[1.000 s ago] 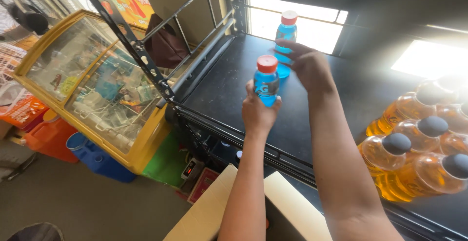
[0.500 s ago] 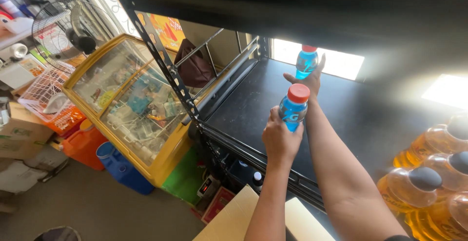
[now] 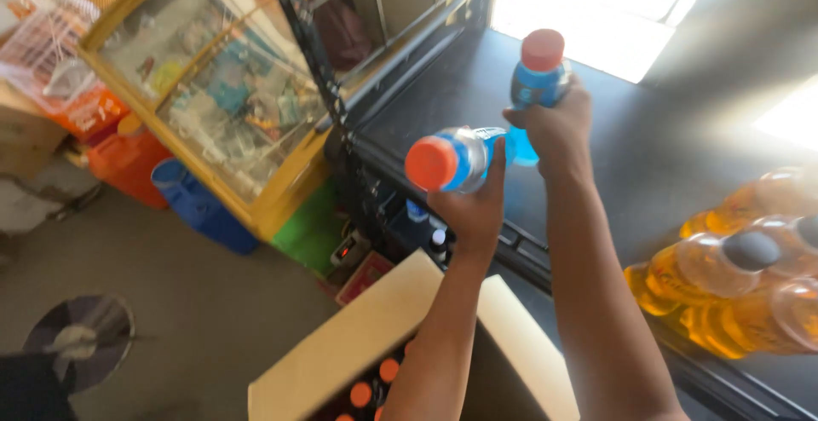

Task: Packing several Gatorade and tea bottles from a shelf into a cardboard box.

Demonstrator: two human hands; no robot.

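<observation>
My left hand (image 3: 474, 202) grips a blue drink bottle with an orange cap (image 3: 446, 162), tilted so the cap points toward me, over the front edge of a black shelf (image 3: 596, 165). My right hand (image 3: 554, 127) holds a second blue bottle with an orange cap (image 3: 537, 76) upright, just beyond the left one and above the shelf surface. The two bottles nearly touch. Below my arms an open cardboard box (image 3: 366, 344) shows several orange caps inside.
Several orange drink bottles with dark caps (image 3: 733, 268) lie packed on the shelf at the right. A yellow-framed glass display case (image 3: 204, 89) stands at the left, with a blue container (image 3: 200, 208) and an orange crate (image 3: 128, 161) on the floor beside it.
Both hands have drawn closer to me and lower over the shelf's front. The left bottle has tipped from upright to cap-toward-me. The view has swung down and nearer.
</observation>
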